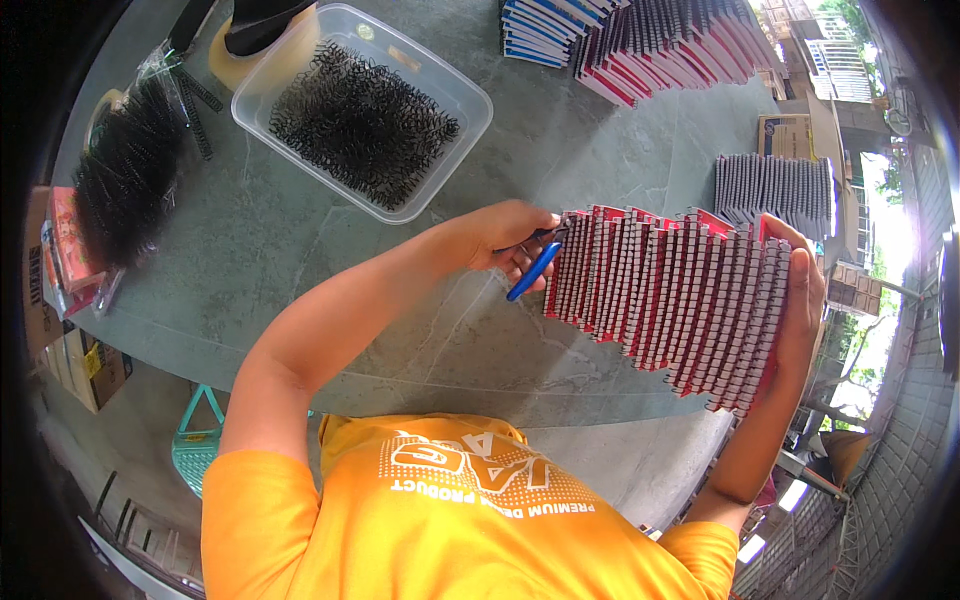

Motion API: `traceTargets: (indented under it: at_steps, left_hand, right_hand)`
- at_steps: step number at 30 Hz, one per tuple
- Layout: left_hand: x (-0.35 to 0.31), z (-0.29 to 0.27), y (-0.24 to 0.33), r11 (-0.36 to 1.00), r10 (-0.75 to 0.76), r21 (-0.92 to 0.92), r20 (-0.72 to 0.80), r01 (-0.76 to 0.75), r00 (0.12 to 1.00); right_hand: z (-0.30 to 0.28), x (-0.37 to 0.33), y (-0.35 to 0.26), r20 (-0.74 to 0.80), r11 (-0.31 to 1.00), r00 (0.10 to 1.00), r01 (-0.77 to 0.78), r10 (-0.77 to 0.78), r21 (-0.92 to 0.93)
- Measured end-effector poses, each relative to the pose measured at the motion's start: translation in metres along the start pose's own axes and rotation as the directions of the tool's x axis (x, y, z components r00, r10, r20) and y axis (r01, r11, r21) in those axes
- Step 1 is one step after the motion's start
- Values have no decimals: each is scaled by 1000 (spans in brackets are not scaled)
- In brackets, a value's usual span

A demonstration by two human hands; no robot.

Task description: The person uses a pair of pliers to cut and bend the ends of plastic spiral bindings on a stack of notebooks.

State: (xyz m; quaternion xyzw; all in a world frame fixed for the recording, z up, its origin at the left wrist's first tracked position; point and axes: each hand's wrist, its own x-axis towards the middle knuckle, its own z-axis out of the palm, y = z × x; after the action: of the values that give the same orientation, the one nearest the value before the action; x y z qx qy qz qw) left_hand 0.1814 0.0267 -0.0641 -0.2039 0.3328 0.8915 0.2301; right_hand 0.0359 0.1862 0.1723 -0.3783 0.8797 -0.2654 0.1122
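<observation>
Row of red wire-bound notebooks (675,295) on edge, blue-handled pliers (533,268) at its end

A grey-green stone table (300,250) fills the middle of the view under bright daylight from the right, where trees (850,20), a tiled pavement (900,470) and building fronts show, while cardboard boxes (90,370) and a teal basket (195,450) stand on the floor at left.

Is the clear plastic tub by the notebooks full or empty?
Partly full: the clear tub holds a heap of black wire binding coils covering most of its floor.
</observation>
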Motion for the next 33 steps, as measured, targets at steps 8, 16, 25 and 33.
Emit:
traceTargets:
  at_steps: [8, 16, 25, 33]
  left_hand:
    - [5, -4, 0, 974, -65, -207, 124, 90, 990]
    - [12, 18, -19, 329, 503, 936, -66, -121, 862]
    - [-4, 2, -4, 997, 41, 71, 16, -42, 999]
    - [7, 9, -7, 358, 448, 903, 57, -238, 892]
  right_hand:
    - [1, -1, 2, 4, 995, 1000, -9, 8, 99]
    - [1, -1, -1, 21, 994, 999, -34, 32, 104]
    - [0, -2, 0, 1, 994, 1000, -24, 24, 111]
    - [1, 0, 3, 2, 992, 999, -47, 47, 116]
